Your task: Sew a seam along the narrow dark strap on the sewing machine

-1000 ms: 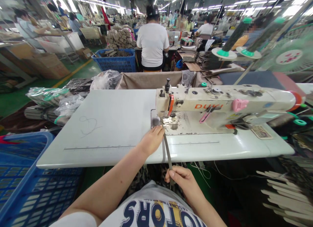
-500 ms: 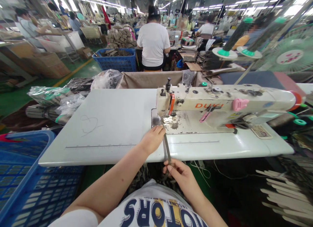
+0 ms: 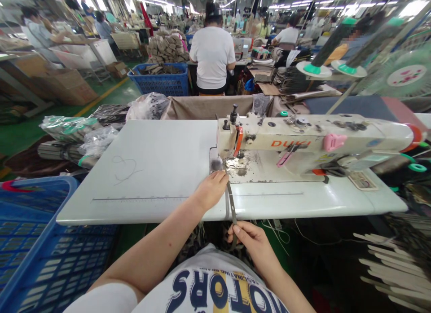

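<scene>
A narrow grey strap [image 3: 230, 201] runs from under the presser foot of a white sewing machine [image 3: 303, 140] to the front edge of the white table [image 3: 151, 169] and down over it. My left hand [image 3: 213, 188] rests on the table with its fingers pressed on the strap just in front of the needle. Below the table edge, my right hand [image 3: 249, 241] pinches the strap's hanging end and holds it taut.
A blue plastic crate [image 3: 40, 250] stands at my lower left. Bagged bundles [image 3: 77, 138] lie beyond the table's left end. Thread cones [image 3: 332, 48] and a fan [image 3: 404, 75] are at the right. A person in a white shirt [image 3: 212, 52] sits ahead, back turned.
My right hand moved up the strap towards the table edge, then settled slightly lower. My left hand stayed on the strap by the needle.
</scene>
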{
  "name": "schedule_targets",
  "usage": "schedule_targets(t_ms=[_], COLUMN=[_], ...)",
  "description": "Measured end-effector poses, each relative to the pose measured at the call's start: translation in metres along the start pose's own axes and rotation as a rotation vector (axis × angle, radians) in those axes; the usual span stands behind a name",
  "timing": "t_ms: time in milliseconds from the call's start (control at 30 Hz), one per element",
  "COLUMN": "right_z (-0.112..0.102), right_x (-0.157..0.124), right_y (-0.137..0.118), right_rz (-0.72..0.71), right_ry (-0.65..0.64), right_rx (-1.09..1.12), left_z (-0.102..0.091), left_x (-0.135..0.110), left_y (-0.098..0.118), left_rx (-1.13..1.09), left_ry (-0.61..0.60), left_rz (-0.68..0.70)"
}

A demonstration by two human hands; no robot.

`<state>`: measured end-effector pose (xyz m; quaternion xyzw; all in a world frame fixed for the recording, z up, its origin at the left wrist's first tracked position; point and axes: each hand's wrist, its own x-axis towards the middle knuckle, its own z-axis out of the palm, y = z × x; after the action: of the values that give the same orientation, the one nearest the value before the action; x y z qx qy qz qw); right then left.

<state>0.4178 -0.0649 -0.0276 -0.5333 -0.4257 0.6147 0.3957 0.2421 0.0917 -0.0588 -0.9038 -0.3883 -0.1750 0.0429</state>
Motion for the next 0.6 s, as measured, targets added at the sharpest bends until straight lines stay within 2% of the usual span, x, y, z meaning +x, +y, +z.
schedule_targets(t_ms=[400,600], right_z=[-0.0015,-0.0028], right_x=[-0.0007,-0.0004], right_y=[-0.0007,-0.0003], right_rz=[-0.026,-0.021], right_ry=[-0.013,-0.019], right_rx=[-0.016,-0.029], left_z=[-0.0008,-0.0017], left_x=[-0.0004,0.0002], left_y=[-0.0005,0.0017], left_rx=[-0.026,0.000], left_ry=[-0.023,0.003], left_rz=[0.008,-0.011])
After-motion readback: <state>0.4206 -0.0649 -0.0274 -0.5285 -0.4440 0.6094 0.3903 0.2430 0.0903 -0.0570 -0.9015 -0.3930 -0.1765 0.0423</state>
